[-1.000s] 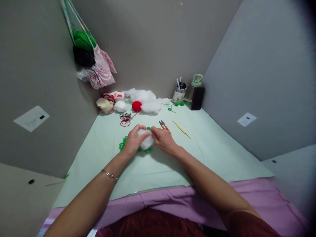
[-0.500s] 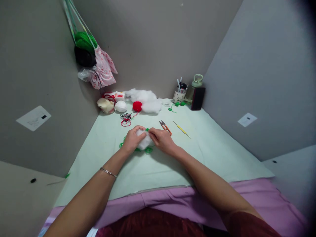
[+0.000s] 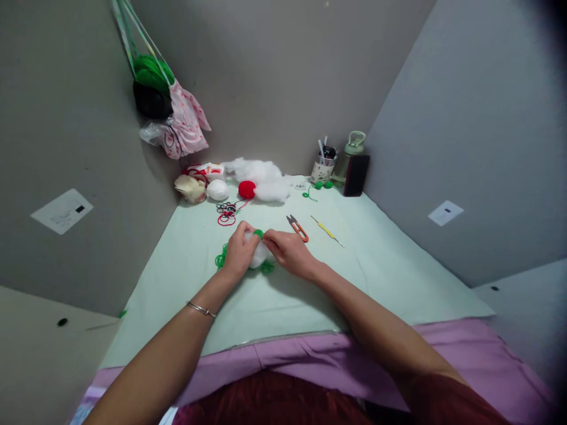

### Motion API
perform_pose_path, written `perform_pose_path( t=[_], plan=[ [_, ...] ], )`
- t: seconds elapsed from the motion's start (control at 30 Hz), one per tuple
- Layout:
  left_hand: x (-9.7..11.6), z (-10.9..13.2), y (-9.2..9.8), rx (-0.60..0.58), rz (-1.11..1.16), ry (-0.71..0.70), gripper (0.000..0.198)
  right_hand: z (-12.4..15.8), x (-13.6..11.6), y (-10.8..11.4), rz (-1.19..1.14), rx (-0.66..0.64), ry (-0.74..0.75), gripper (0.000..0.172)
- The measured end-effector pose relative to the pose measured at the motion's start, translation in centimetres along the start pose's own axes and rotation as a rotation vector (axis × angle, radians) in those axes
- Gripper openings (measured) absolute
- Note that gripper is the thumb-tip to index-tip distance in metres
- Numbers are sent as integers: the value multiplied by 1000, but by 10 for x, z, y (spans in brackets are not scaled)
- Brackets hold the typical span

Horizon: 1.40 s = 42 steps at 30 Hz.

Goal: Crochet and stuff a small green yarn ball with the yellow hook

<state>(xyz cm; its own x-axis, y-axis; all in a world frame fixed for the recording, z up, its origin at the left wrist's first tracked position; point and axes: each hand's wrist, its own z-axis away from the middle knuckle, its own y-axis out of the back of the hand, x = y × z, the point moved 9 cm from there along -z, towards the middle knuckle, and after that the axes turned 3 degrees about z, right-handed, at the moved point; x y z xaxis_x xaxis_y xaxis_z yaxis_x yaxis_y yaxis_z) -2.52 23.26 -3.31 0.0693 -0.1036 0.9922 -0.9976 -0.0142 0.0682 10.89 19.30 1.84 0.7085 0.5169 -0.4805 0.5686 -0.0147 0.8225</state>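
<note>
White stuffing (image 3: 259, 257) and a small green piece (image 3: 258, 234) are grasped by the curled left hand (image 3: 238, 251) over the pale cloth (image 3: 283, 307); the piece's edge is pinched by the right hand (image 3: 289, 252). White sticks (image 3: 321, 148) are held in a cup (image 3: 321, 173), beside the bottle (image 3: 341, 169).
</note>
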Motion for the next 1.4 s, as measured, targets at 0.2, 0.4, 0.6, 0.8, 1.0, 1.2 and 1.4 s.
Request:
perform_pose_path(
  t=[0.2, 0.4, 0.6, 0.8, 1.0, 1.2, 1.4],
  plan=[
    [-9, 4, -13, -106, 134, 117, 27, 0, 6, 7, -156, -4, -21, 3],
    [11, 17, -27, -220, 313, 150, 42, -1, 26, 11, -257, 141, -187, 14],
    [23, 19, -33, -331, 324, 142, 49, -2, 36, 14, -419, 136, -263, 27],
    [10, 8, -21, -224, 274, 112, 36, -1, 19, 17, -549, 24, -191, 34],
    [-1, 2, -8, -35, 246, 107, 23, -1, 7, 4, -531, -59, -114, 15],
    [7, 16, -27, -173, 357, 179, 39, -1, 22, 8, -428, 118, -208, 9],
    [27, 24, -36, -343, 373, 162, 45, -2, 41, 13, -494, 165, -289, 17]
  ],
)
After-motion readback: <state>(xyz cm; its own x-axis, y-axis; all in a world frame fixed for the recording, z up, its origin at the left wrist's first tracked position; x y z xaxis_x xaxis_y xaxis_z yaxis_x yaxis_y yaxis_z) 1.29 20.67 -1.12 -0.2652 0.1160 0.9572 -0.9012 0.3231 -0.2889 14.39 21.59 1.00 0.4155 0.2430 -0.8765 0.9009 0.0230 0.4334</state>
